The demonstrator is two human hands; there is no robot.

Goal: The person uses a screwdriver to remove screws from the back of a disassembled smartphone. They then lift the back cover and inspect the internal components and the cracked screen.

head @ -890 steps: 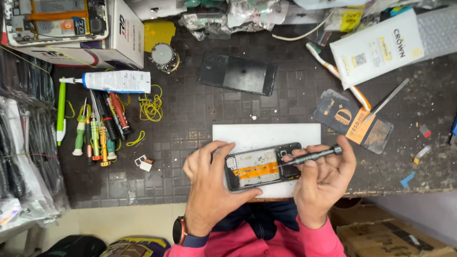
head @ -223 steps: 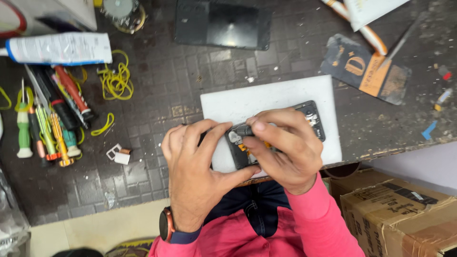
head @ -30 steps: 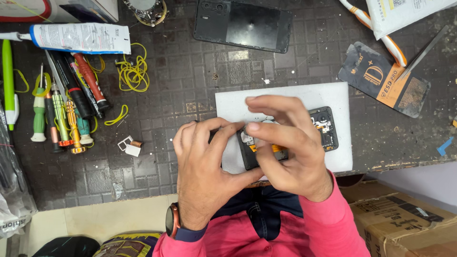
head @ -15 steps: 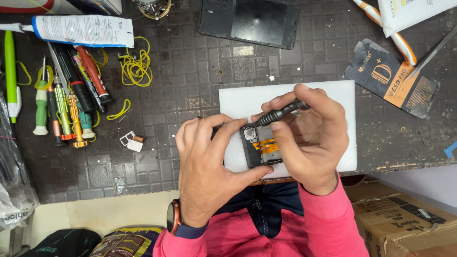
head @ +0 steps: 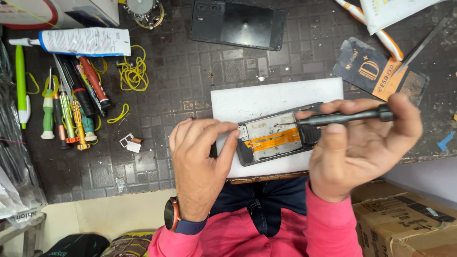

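The opened phone (head: 276,139) lay back-side up on the white pad (head: 266,97), at the pad's near edge, its orange flex cable (head: 278,139) exposed across the middle. The left hand (head: 202,162) pressed on the phone's left end, fingertips curled onto the frame corner, grip closed loosely around nothing else. The right hand (head: 359,143) held a dark precision screwdriver (head: 342,116) almost level, thumb and fingers closed firmly round the shaft, tip pointing left over the phone's upper edge just above the cable.

Judgement on doing this step well: the tip should come down square on the fastener, not slanted, and stay off the orange cable, which looks easily nicked. The left hand ought to pin the frame flat so the pad does not slide.

Left of the phone, well apart, a small white part (head: 128,143) and a row of coloured screwdrivers (head: 66,114) lay on the dark table (head: 190,62). A black back cover (head: 238,24) rested beyond the pad.
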